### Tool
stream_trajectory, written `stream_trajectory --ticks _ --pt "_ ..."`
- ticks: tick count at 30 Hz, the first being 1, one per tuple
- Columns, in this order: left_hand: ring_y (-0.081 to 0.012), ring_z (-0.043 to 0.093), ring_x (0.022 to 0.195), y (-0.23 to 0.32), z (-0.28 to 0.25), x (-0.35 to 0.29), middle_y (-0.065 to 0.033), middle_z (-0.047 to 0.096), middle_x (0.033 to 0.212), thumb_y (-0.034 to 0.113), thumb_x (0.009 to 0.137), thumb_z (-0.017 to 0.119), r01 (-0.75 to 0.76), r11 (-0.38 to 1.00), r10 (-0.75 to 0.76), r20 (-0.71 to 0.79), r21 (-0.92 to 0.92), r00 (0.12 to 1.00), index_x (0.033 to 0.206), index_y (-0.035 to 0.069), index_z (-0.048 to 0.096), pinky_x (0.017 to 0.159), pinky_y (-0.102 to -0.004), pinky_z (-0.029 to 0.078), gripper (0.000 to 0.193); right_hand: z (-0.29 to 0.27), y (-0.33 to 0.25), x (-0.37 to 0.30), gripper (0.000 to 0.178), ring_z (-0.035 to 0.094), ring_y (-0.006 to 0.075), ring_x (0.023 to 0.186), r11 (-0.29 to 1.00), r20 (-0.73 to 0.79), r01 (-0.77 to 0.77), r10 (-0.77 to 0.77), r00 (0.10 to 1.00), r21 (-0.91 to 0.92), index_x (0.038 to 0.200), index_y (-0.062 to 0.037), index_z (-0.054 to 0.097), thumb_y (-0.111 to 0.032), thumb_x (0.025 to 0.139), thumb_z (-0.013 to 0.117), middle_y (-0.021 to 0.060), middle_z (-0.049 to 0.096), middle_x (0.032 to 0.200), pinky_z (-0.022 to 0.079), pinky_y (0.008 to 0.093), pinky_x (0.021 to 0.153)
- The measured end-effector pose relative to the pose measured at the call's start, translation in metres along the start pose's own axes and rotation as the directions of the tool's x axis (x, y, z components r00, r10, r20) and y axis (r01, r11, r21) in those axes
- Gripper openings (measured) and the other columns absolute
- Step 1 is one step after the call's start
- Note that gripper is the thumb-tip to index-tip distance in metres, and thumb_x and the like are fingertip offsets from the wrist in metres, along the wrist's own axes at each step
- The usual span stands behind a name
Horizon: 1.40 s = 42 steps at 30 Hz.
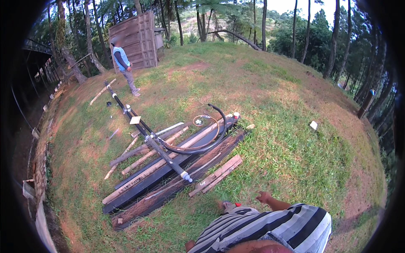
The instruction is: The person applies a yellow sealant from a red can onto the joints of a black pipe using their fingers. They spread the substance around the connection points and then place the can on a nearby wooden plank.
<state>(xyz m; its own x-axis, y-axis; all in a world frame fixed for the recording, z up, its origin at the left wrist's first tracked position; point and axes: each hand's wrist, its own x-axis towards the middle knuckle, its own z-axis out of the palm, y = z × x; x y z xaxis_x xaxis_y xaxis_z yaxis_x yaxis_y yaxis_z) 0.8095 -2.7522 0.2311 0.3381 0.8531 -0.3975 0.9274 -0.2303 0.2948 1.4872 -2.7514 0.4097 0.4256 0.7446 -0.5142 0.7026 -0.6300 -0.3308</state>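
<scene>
The bare right hand (264,197) hangs over the grass beside the grey, white and black striped garment (265,223), its fingers loosely apart with nothing visible between them, while only a scrap of what seems the left hand (190,244) shows at the lower edge, its fingers impossible to tell. The long black pipe (163,154) lies across dark and pale wooden planks (143,173), well apart from both hands, apparently already fitted with pale fittings (185,176), whereas the thick black curved hose (225,121) has one end free, seemingly not yet connected
</scene>
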Motion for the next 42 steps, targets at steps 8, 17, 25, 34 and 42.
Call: stream_trajectory --ticks 8,17,25,34,42 --pt "-0.0408 0.072 0.079 0.003 0.004 -0.006 -0.0181 0.072 0.08 0.039 0.081 0.068 0.003 1.0 -0.003 -0.002 0.004 1.0 0.078 0.009 0.073 0.068 -0.0541 0.053 0.031 0.006 0.014 0.0 0.078 0.076 0.0363 0.102 1.0 -0.016 -0.01 0.009 1.0 -0.02 0.148 -0.0078 0.058 -0.063 0.092 0.066 0.0234 0.077 0.108 0.059 0.0443 0.094" --pt "-0.0404 0.073 0.078 0.01 0.015 -0.012 -0.0179 0.073 0.08 0.042 0.081 0.068 0.002 1.0 -0.002 -0.006 0.013 1.0 0.077 0.01 0.074 0.066 -0.0535 0.054 0.033 -0.006 0.009 -0.016 0.079 0.078 0.0302 0.087 0.995 -0.058 0.018 -0.013 0.998 0.097 0.145 -0.0022 0.059 -0.055 0.088 0.075 0.0205 0.078 0.097 0.061 0.0424 0.082" --pt "-0.0389 0.073 0.076 0.012 0.033 -0.041 -0.0179 0.073 0.08 0.037 0.08 0.068 0.06 0.996 -0.062 -0.021 -0.068 0.998 0.077 0.011 0.075 0.064 -0.0545 0.053 0.028 -0.03 -0.025 -0.024 0.075 0.071 0.0361 0.106 0.998 0.085 0.008 -0.013 0.996 0.058 0.153 -0.013 0.053 -0.051 0.091 0.072 0.0235 0.073 0.116 0.057 0.046 0.092" --pt "-0.036 0.073 0.076 0.026 0.004 -0.045 -0.0189 0.074 0.082 0.026 0.086 0.061 0.092 0.844 -0.159 -0.082 -0.528 0.984 0.081 0.005 0.074 0.065 -0.0513 0.054 0.025 0.0 0.017 0.006 0.075 0.072 0.0304 0.094 0.997 0.038 0.02 -0.023 0.999 0.079 0.15 -0.0025 0.052 -0.049 0.095 0.069 0.0203 0.074 0.107 0.058 0.0413 0.079" --pt "-0.0333 0.072 0.071 0.025 0.012 -0.033 -0.0142 0.07 0.071 0.024 0.084 0.062 0.138 0.841 -0.267 -0.179 -0.524 0.947 0.077 0.003 0.07 0.062 -0.0486 0.051 0.024 -0.013 -0.012 -0.013 0.076 0.069 0.0401 0.119 0.997 0.063 0.008 -0.003 0.998 -0.079 0.15 -0.0093 0.056 -0.058 0.092 0.065 0.0243 0.073 0.123 0.054 0.0482 0.104"
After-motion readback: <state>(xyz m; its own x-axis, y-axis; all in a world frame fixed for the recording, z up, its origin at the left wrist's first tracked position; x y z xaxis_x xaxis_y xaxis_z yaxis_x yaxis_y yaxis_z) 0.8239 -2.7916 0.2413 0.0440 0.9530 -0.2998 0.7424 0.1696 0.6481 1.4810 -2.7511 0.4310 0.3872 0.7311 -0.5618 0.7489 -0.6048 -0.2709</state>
